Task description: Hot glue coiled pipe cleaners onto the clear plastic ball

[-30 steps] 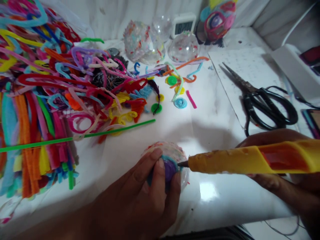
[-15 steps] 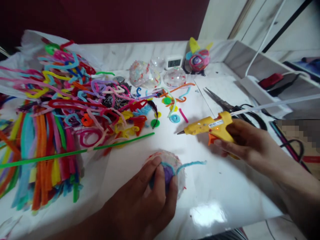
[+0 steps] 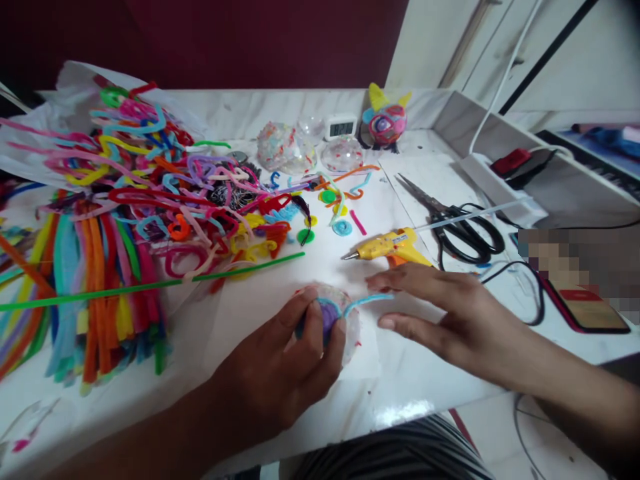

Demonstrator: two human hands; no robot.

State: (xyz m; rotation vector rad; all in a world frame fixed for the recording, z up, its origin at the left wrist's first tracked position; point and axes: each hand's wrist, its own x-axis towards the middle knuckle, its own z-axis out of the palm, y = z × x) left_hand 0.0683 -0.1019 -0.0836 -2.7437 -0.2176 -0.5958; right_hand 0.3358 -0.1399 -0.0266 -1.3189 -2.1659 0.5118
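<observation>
My left hand (image 3: 295, 357) is closed on a clear plastic ball (image 3: 353, 333) flecked with red bits, its fingertips pressing a purple coil (image 3: 329, 318) on the near side. A light blue pipe cleaner (image 3: 367, 299) curves round the top of the coil, and its loose end sticks out to the right. Close to that end, my right hand (image 3: 430, 303) hovers with fingers apart and nothing in them. Just beyond it the yellow glue gun (image 3: 385, 245) lies on the table, its nozzle pointing left and a clear glue stick (image 3: 475, 215) jutting from the back.
Pipe cleaners (image 3: 100, 287) in many colours heap up on the left, one long green stem (image 3: 240, 270) reaching toward the middle. Black-handled scissors (image 3: 460, 233) lie at right, near a phone (image 3: 590, 303). Clear domes (image 3: 343, 155), a small digital clock (image 3: 341, 127) and a decorated ball (image 3: 385, 125) stand behind.
My right hand has let go of the glue gun, which now rests on the table, and has come left toward the blue pipe cleaner. My left hand keeps its hold. The view has shifted slightly.
</observation>
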